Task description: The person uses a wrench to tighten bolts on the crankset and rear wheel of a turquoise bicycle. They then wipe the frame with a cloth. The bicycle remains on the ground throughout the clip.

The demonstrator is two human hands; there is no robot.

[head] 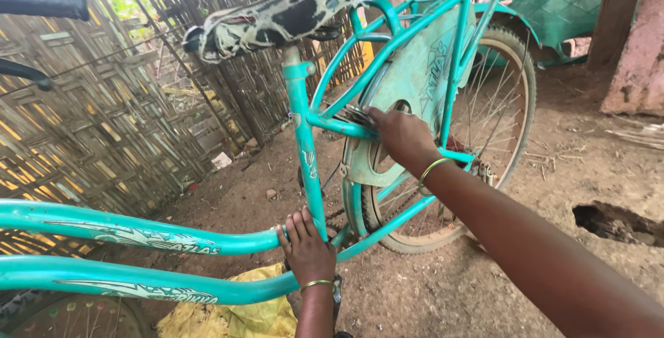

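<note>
A turquoise bicycle (304,144) stands in front of me, with a worn, cracked saddle (280,13) on top. My left hand (306,247) grips the frame where the lower tubes meet the seat tube; a thin bangle is on that wrist. My right hand (402,136) reaches across to the rear part of the frame beside the rear mudguard (415,75), its fingers pressed on something dark near the tube. What lies under those fingers is hidden. The rear wheel (498,117) is behind my right arm.
A woven bamboo fence (104,124) runs along the left. A black handlebar grip (41,1) pokes in at top left. Yellow cloth (235,314) lies on the dirt ground under the frame. A hole (615,222) in the ground is at right, a wooden post (615,13) behind.
</note>
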